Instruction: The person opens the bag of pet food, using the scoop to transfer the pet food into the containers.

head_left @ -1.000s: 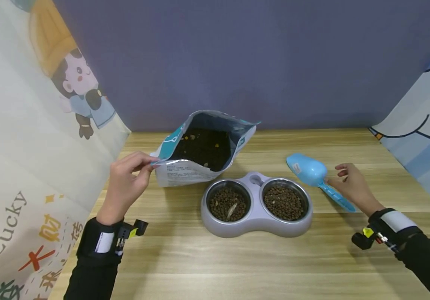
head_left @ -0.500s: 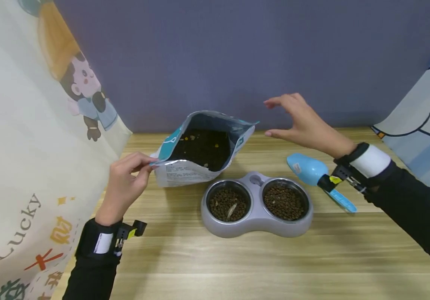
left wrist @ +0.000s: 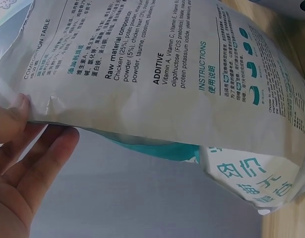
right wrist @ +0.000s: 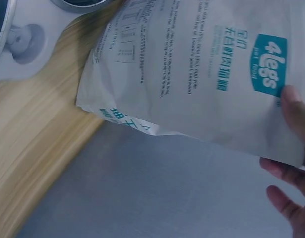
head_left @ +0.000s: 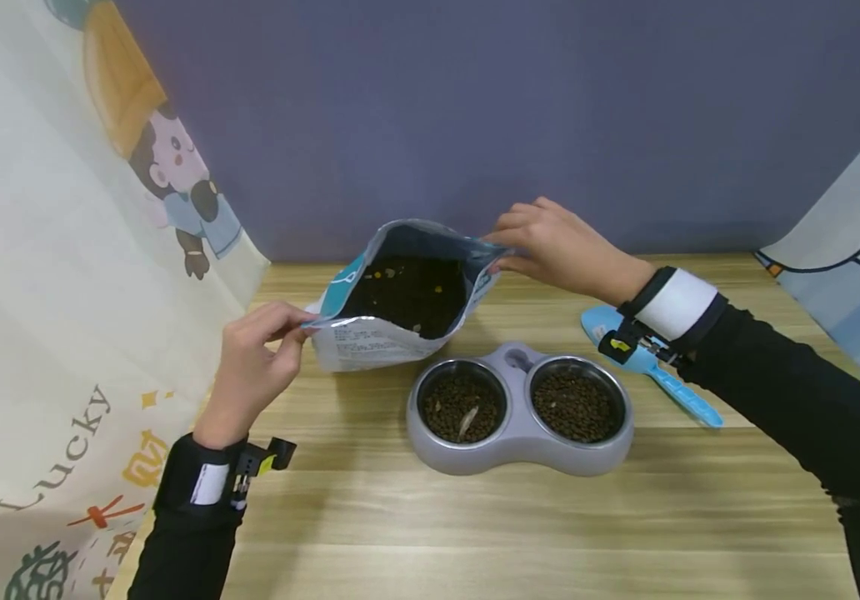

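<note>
A pet food bag [head_left: 377, 346] stands with its mouth wide apart, dark contents and a few yellow bits showing inside. My left hand [head_left: 261, 354] pinches the left corner of its rim between thumb and fingers. At the opposite corner, my right hand [head_left: 553, 250] holds the rim. In the right wrist view, the right thumb lies on the printed face beside a teal "4legs" logo [right wrist: 269, 64], with fingers behind. Composition text covers the bag [left wrist: 157, 99] in the left wrist view. Ahead of the bag's base sits a lavender double feeder [head_left: 520, 429] with two steel bowls of brown kibble.
A blue scoop [head_left: 681, 392] lies on the wooden table [head_left: 512, 533] right of the feeder, partly covered by the right wrist camera. A grey-blue wall [head_left: 430, 108] rises behind the bag. Printed curtains [head_left: 32, 275] flank the table.
My right hand has left the scoop's handle, swung up and left over the table, and taken hold of the bag's right corner. My left hand keeps its pinch.
</note>
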